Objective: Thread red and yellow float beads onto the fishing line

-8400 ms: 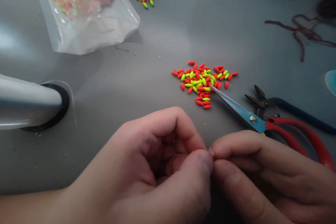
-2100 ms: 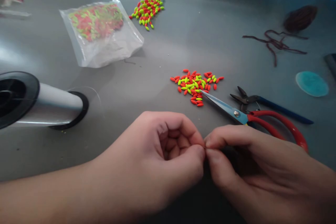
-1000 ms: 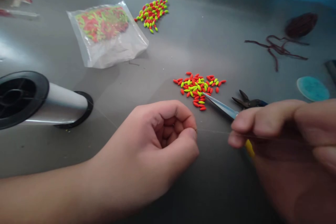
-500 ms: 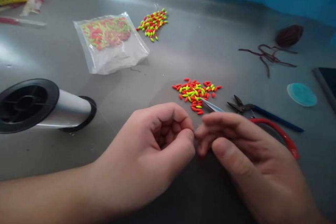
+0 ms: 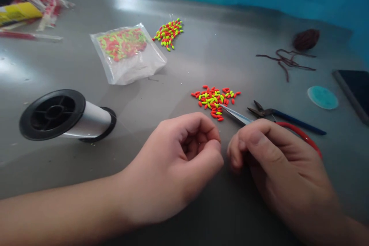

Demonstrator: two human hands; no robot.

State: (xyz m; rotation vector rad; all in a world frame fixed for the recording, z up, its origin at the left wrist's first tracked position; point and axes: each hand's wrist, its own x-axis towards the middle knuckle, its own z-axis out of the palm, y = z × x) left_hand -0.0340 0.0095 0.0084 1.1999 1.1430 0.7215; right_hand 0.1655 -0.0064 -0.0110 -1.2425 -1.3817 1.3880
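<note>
Left hand (image 5: 187, 165) pinched tight, right hand (image 5: 282, 165) curled just beside it

Thumb and forefinger of the left hand met at their tips; whatever lay between them was too small to tell. Across a narrow gap, the right hand had its fingers bent and its thumb laid along the forefinger; whether it gripped anything could not be told. A faint clear line (image 5: 122, 123) ran from the spool (image 5: 96, 121), at the left, in the direction of the left hand. Beyond the hands, a pile of red and yellow-green beads (image 5: 213, 98) lay on the grey table (image 5: 201, 61). Red-handled scissors (image 5: 235, 114), partly hidden by the right hand, pointed into the pile, and blue-handled pliers (image 5: 300, 122) lay just beyond them. Farther back were a clear bag (image 5: 134, 67) of similar beads, a second pile (image 5: 169, 32) beside it, and dark yarn (image 5: 307, 39). Near the right edge lay a teal disc (image 5: 323, 97).
</note>
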